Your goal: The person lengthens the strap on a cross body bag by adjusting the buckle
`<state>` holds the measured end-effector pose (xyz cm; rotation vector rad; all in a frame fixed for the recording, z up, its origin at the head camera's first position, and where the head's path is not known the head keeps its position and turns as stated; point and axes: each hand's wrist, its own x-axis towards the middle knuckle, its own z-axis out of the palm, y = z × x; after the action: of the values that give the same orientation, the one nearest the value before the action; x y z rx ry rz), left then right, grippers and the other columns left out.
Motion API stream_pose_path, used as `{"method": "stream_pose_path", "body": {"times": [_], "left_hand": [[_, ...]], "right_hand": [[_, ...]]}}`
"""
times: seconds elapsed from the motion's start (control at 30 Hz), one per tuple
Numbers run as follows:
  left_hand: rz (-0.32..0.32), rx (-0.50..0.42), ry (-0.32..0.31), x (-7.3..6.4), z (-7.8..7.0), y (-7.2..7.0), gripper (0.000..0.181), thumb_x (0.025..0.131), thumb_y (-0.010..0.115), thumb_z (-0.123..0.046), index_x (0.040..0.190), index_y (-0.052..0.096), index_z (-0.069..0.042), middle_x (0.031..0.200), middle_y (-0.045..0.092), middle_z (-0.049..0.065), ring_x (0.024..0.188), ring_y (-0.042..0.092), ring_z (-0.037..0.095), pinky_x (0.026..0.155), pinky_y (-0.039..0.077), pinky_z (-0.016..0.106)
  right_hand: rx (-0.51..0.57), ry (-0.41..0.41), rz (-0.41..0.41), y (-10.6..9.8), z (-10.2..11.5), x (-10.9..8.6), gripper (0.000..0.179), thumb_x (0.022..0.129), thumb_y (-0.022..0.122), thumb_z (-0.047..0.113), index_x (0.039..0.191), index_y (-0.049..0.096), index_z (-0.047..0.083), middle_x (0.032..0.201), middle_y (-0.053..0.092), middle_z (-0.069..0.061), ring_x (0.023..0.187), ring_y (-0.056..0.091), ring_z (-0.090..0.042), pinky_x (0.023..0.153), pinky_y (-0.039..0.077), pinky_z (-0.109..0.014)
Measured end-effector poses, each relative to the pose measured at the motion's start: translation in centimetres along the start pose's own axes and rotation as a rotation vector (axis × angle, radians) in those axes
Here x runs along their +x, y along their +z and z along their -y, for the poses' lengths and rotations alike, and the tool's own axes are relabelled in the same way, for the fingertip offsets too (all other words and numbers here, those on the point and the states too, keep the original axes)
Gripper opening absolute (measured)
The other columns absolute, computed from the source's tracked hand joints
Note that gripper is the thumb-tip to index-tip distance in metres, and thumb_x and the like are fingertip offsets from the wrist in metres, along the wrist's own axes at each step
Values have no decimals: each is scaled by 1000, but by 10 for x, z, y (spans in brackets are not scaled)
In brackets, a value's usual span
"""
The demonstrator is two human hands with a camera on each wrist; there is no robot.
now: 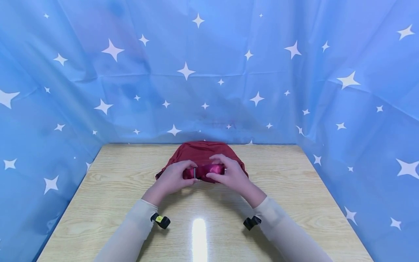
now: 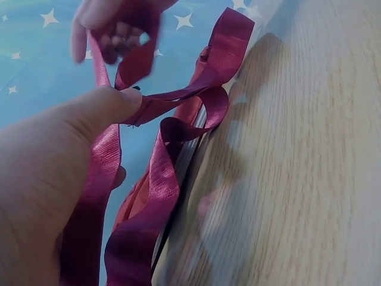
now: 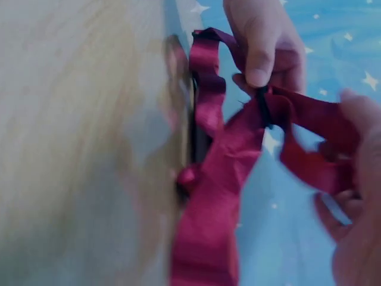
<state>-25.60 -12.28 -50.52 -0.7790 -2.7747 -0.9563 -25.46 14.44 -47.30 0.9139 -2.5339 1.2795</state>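
A dark red fabric bag (image 1: 203,150) lies at the far middle of the table, behind both hands. Its shiny wine-red strap (image 1: 207,169) is raised in front of it. My left hand (image 1: 172,178) pinches the strap between thumb and fingers, right beside a narrow black slider buckle (image 3: 263,107). On the other side of that buckle, my right hand (image 1: 231,175) holds a loop of the strap, thumb and fingers curled on it. Further lengths of strap (image 2: 161,173) hang twisted below the left thumb, along the bag's edge. Part of the bag is hidden behind the hands.
The pale wood table (image 1: 111,203) reflects a bright strip of light near its front. A blue cloth with white stars (image 1: 186,71) encloses the back and both sides. Each wrist wears a small black camera (image 1: 162,221) on a strap.
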Motion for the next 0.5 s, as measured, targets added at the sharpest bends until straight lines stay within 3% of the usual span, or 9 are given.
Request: {"method": "stream_pose_path", "body": {"times": [0.1,0.27,0.37,0.5], "left_hand": [[5,9,9,1,-1,0,46,82,85,-39,121,63,-33,110,63,-18,92,57,4,80,51,31],[15,18,18,2,-2,0,45,82,84,-42,121,62,-33,109,63,-19,91,57,4,79,50,29],[18,27,20,3,-3,0,44,83,82,-45,121,61,-35,109,62,-20,90,56,2,78,49,27],[10,29,20,3,-4,-1,43,83,82,-46,120,61,-36,107,63,-20,88,56,3,76,49,28]], "right_hand": [[-155,18,98,-1,5,4,58,83,82,47,130,63,18,119,68,2,102,62,-9,80,55,-32],[-326,-1,185,4,12,11,51,86,79,49,128,67,24,119,67,9,104,61,-9,82,53,-31],[-358,-23,178,9,13,12,45,87,78,48,125,70,26,112,66,13,99,59,-5,80,51,-27],[-303,-47,111,12,12,11,40,87,78,47,120,74,24,108,67,14,98,59,-4,79,52,-27]]}}
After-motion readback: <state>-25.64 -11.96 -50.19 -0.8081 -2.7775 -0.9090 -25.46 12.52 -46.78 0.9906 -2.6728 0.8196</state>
